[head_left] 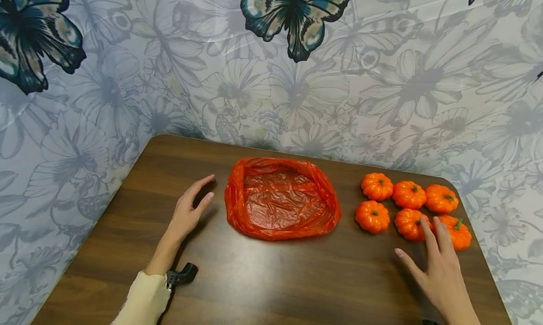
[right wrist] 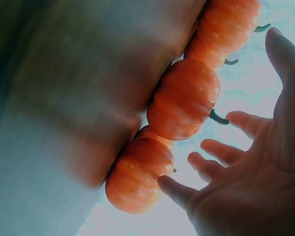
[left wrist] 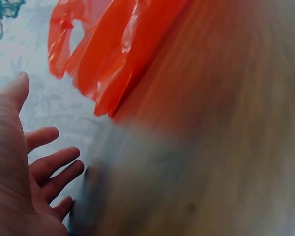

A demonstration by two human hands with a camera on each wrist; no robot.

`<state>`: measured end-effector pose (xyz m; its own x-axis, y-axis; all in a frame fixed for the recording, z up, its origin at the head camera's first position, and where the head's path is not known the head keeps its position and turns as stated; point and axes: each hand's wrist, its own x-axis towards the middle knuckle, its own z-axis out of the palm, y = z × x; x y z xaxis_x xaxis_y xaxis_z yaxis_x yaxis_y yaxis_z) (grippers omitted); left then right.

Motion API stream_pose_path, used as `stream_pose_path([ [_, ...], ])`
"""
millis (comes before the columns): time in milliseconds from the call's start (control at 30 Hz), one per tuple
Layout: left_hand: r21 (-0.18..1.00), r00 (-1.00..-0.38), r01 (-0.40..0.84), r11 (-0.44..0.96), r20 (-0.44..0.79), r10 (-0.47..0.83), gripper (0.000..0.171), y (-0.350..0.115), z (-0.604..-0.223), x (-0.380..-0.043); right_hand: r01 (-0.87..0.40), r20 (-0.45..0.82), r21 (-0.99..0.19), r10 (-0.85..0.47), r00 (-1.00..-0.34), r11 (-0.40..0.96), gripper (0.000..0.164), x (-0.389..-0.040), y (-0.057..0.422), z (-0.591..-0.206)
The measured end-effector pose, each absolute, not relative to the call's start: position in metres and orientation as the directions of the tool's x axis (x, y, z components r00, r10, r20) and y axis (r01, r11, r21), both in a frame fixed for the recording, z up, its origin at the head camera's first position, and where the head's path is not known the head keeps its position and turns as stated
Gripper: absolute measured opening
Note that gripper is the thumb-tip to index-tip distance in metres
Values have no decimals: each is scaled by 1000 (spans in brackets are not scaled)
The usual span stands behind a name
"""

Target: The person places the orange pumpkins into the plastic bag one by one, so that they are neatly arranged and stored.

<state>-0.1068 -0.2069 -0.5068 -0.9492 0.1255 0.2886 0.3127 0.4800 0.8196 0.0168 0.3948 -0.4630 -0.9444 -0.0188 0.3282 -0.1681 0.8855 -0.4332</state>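
An orange-red plastic bag (head_left: 282, 197) sits mid-table with its mouth spread wide and its rim rolled outward. Just left of the bag, my left hand (head_left: 186, 212) hovers with fingers extended and holds nothing; in the left wrist view the bag (left wrist: 108, 54) rises beyond the spread fingers. Several small orange pumpkins with green stems stand in two rows at the right. My right hand (head_left: 441, 263) reaches over the front row, its fingers overlapping the middle pumpkin (head_left: 409, 224) and the right pumpkin (head_left: 460, 234). The right wrist view has the fingers loosely spread beside a pumpkin (right wrist: 184, 101).
The brown wooden table (head_left: 271, 278) backs onto a wall covering (head_left: 297, 94) with flowers and butterflies. A black strap device (head_left: 182, 274) is on the left wrist. Back-row pumpkins, such as the left one (head_left: 376, 187), stand near the table's far edge.
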Motion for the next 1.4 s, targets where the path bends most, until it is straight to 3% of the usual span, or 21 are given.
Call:
stream_pose_path([
  [767,862,-954,297,410,252,160,52,-146,-508,-137,-32,197,-448,64,-978,893,87,35,395,-456],
  [1400,846,-967,253,468,228,111,47,-159,-505,-137,-74,238,-475,47,-970,877,85,14,383,-450],
])
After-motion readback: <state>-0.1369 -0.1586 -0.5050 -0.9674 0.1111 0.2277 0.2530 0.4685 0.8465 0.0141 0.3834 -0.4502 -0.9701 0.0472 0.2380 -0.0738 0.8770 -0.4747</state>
